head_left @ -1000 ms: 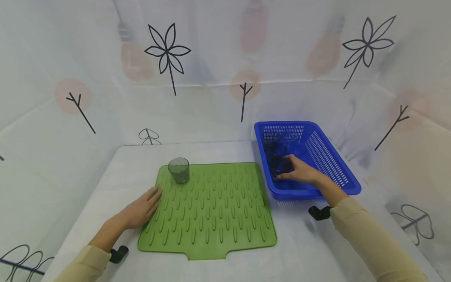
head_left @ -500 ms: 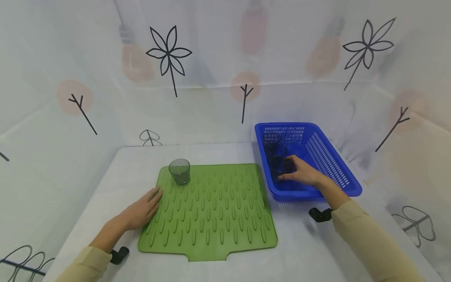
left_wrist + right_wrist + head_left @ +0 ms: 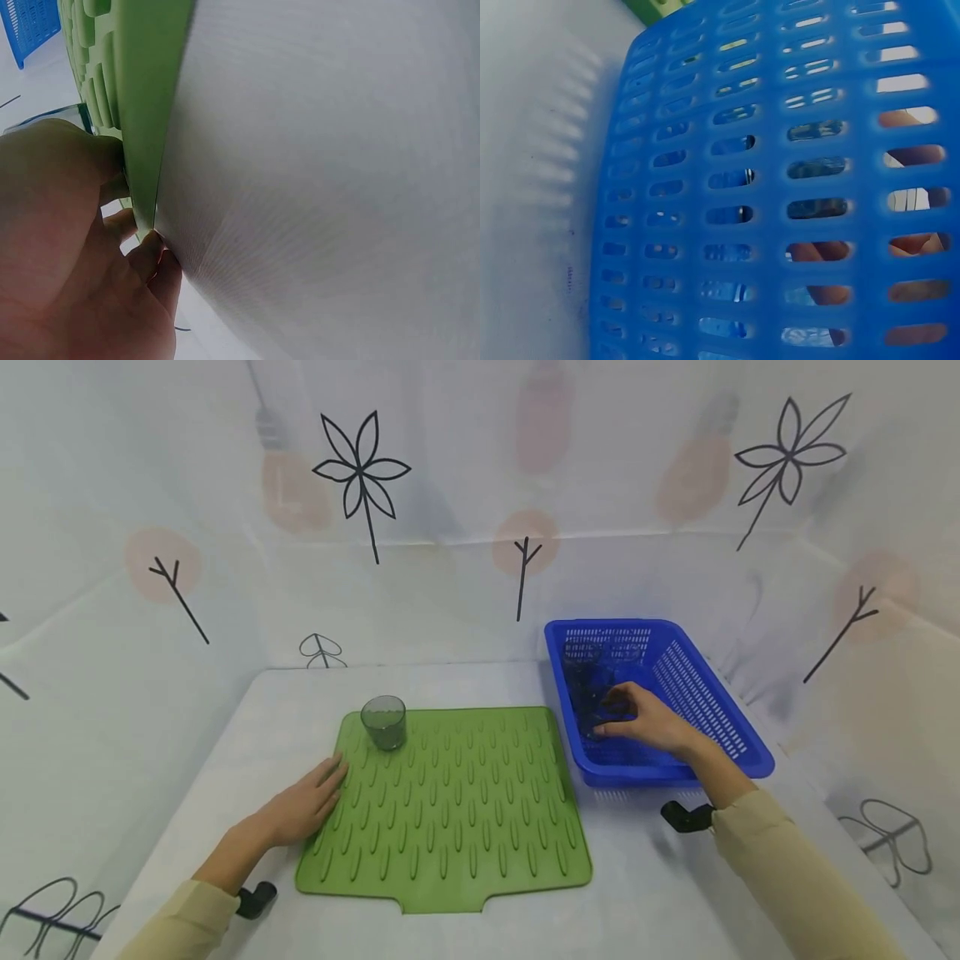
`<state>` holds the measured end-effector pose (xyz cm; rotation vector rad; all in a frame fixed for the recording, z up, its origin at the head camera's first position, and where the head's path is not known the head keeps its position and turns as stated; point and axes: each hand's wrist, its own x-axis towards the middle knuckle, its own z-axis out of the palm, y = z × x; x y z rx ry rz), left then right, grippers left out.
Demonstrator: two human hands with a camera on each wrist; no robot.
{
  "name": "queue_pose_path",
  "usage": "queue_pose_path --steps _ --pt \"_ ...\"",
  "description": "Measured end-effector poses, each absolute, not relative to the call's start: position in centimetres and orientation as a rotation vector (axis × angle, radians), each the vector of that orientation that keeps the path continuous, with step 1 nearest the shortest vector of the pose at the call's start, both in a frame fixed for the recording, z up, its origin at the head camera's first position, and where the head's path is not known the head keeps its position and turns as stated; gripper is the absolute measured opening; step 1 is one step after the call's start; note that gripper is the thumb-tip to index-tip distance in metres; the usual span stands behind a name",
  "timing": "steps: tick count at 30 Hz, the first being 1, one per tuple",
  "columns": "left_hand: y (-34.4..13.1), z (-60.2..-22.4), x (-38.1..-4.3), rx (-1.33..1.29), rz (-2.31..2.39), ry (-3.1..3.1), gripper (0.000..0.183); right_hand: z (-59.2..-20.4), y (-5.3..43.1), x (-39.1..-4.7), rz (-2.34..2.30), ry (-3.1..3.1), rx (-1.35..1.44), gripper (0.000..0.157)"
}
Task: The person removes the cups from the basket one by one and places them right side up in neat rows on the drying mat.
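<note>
In the head view my right hand (image 3: 648, 718) reaches into the blue plastic basket (image 3: 611, 774), thumb and fingers bent at the dark glasses (image 3: 588, 681) along its left side. Parts of that hand show through the basket's slots (image 3: 832, 251) in the right wrist view; I cannot tell whether it grips a glass. My left hand (image 3: 300, 806) rests on the left edge of the green ribbed mat (image 3: 465, 810). The left wrist view has its fingers (image 3: 165, 281) at the mat's edge. A grey see-through glass (image 3: 385, 723) stands on the mat's far left corner.
A white cloth (image 3: 637, 885) covers the table under the mat and basket. Behind and at both sides hangs a white curtain (image 3: 442, 602) printed with flowers and twigs. The basket stands right of the mat, close to the back of the table.
My right hand has shifted slightly up and right inside the basket, its thumb moving a little. My left hand stays on the mat's edge, and the glass on the mat has not moved.
</note>
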<state>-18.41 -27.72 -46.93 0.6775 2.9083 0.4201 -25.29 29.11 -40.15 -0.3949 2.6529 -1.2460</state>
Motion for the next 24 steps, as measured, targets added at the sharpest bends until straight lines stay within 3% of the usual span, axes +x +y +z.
queue_pose_path --steps 24 --pt "-27.8 -47.1 -18.5 0.669 0.415 2.906 0.053 -37.4 27.9 -23.4 -1.391 2.625 -0.413 0.081"
